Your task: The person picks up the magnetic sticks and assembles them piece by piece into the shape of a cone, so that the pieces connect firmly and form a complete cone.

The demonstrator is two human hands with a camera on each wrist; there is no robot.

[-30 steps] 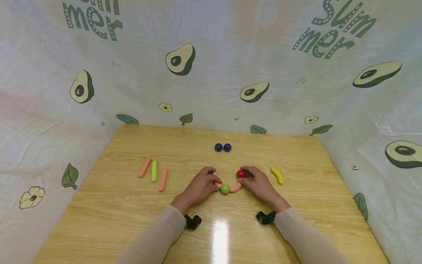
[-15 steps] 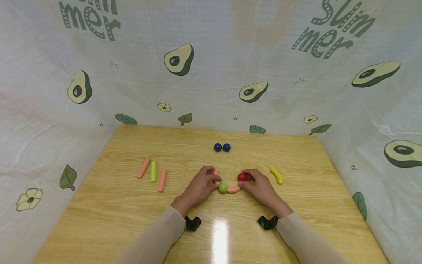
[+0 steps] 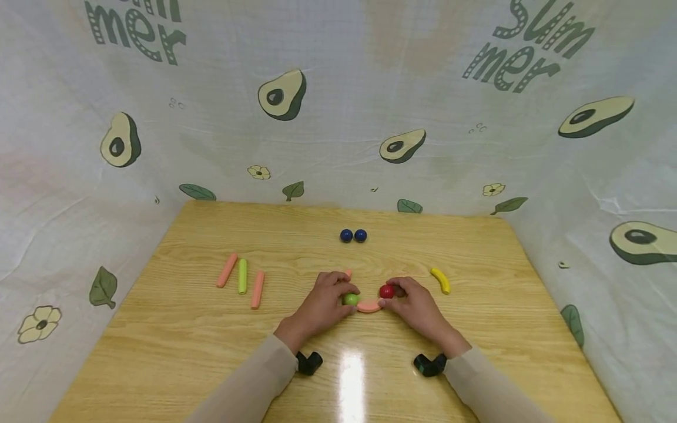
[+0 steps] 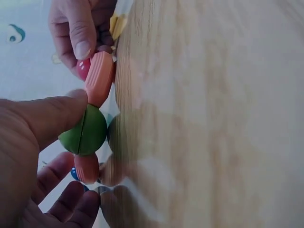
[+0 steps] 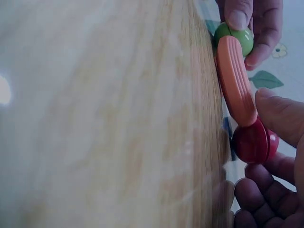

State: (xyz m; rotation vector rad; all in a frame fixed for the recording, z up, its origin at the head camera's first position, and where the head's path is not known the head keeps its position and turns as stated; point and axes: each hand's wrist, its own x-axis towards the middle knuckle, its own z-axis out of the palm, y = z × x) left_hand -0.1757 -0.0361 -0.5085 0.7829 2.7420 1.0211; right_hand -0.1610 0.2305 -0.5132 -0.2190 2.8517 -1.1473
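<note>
My left hand holds a green ball between thumb and fingers. A curved pink piece with a ribbed side joins the green ball to a red ball. Thumb and fingers of my right hand grip the red ball, low over the table. On the green ball's other side sits a second pink piece, mostly hidden by my left hand in the head view. The left wrist view shows the left thumb on the green ball's upper side, with the fingers below it.
Two dark blue balls lie at the back of the wooden table. Two straight pink sticks and a yellow-green stick lie to the left. A curved yellow piece lies to the right. A printed cloth surrounds the table's back and sides.
My left hand has shifted its hold from the second pink piece to the green ball. My right hand has drawn the red ball nearer, and the curved pink piece has turned with it.
</note>
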